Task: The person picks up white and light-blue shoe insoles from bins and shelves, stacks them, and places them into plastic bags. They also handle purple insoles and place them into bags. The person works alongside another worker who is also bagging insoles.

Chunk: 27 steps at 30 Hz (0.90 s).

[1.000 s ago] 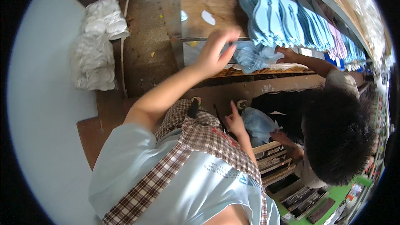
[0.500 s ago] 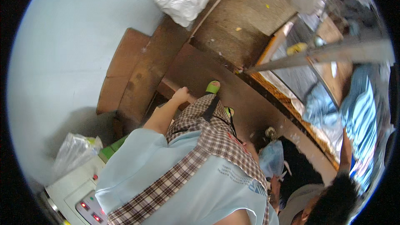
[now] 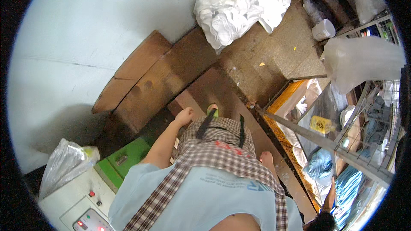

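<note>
My left hand (image 3: pixel 184 116) hangs beside my left thigh, with its fingers curled in and nothing seen in it. It is closest to the checked apron (image 3: pixel 218 139) over my pale blue shirt. On the other side my right hand (image 3: pixel 266 158) shows only in part past the apron's edge, its fingers mostly hidden. A green slipper (image 3: pixel 213 111) peeps out ahead of the apron's hem, on the brown floor (image 3: pixel 214 86).
Flattened cardboard (image 3: pixel 147 81) lies along the wall, below white bundles in clear plastic (image 3: pixel 231 13). A control box (image 3: pixel 79 201) with lit displays stands near left. Right are an orange-edged bin (image 3: pixel 278 102), a metal rail (image 3: pixel 308 134), blue cloth (image 3: pixel 349 184) and another person's arm (image 3: pixel 329 196).
My view has shifted forward along the floor, and the white bundles appear nearer. The crouching person at the lower right has slipped mostly out of view. My right hand shows more plainly.
</note>
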{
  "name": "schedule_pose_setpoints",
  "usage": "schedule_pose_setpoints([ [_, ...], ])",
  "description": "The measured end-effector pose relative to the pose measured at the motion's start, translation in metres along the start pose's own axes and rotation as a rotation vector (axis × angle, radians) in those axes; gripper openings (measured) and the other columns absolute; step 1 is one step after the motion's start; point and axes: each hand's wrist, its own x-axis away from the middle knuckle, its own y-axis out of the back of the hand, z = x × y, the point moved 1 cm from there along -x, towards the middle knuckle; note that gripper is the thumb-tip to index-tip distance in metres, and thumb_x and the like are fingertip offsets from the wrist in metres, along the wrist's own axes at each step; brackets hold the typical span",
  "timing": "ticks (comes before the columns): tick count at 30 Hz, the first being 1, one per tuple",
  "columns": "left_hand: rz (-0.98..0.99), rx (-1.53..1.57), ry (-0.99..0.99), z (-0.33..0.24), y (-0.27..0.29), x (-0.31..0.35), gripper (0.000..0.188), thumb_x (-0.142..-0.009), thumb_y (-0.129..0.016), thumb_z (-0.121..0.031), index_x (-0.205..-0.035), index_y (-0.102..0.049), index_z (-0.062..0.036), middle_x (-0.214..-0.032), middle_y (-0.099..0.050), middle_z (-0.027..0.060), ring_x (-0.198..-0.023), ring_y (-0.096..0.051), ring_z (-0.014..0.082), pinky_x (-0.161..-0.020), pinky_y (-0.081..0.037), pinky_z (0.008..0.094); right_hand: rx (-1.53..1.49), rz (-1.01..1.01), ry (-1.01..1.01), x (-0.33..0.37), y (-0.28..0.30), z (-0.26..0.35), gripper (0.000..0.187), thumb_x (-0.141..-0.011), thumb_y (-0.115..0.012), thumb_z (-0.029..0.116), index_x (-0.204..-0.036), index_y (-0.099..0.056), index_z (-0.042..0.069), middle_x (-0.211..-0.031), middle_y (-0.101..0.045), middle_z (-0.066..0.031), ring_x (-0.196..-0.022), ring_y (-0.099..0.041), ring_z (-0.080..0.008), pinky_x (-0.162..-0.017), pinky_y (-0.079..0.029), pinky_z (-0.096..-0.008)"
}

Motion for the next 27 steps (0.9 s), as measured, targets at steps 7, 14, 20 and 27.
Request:
schedule_pose_setpoints([
  [7,-0.110,0.246,0.061,0.046,0.130,-0.067,0.043,-0.086,-0.054,-0.025,-0.120,-0.050,0.0015,-0.116,-0.056,0.0180,-0.110,-0.053,0.0305,-0.091,-0.040,0.0358,0.470,0.318,0.612,0.119,-0.236,0.216,0.033,-0.091,-0.049,0.018,-0.116,-0.051,-0.002,-0.104,-0.060,-0.0170,-0.096,-0.060,-0.0228,-0.075,-0.049,-0.0309],
  [14,-0.036,0.445,-0.021,0.092,0.243,-0.119,0.019,-0.087,-0.051,-0.012,-0.101,-0.052,0.0005,-0.086,-0.057,0.0091,-0.069,-0.056,0.0169,-0.056,-0.048,0.0319,1.012,0.232,0.661,0.138,-0.311,0.268,0.035,-0.088,-0.046,0.026,-0.115,-0.056,0.006,-0.116,-0.058,-0.0171,-0.107,-0.056,-0.0302,-0.086,-0.046,-0.0432],
  [20,0.147,-0.204,-0.159,0.101,0.329,-0.191,0.017,-0.084,-0.053,-0.012,-0.095,-0.054,0.0007,-0.079,-0.058,0.0094,-0.066,-0.056,0.0179,-0.057,-0.048,0.0325,0.785,0.107,0.319,0.122,-0.353,0.296,0.033,-0.085,-0.048,0.022,-0.113,-0.057,0.006,-0.113,-0.060,-0.0148,-0.105,-0.056,-0.0309,-0.087,-0.044,-0.0427],
  [27,0.237,-0.484,-0.523,0.003,0.418,-0.350,0.015,-0.081,-0.055,-0.011,-0.089,-0.056,0.0009,-0.071,-0.058,0.0099,-0.063,-0.056,0.0190,-0.058,-0.048,0.0332,0.345,-0.213,0.569,0.150,-0.403,0.281,0.030,-0.083,-0.048,0.024,-0.106,-0.059,0.008,-0.103,-0.063,-0.0152,-0.097,-0.058,-0.0318,-0.082,-0.046,-0.0402],
])
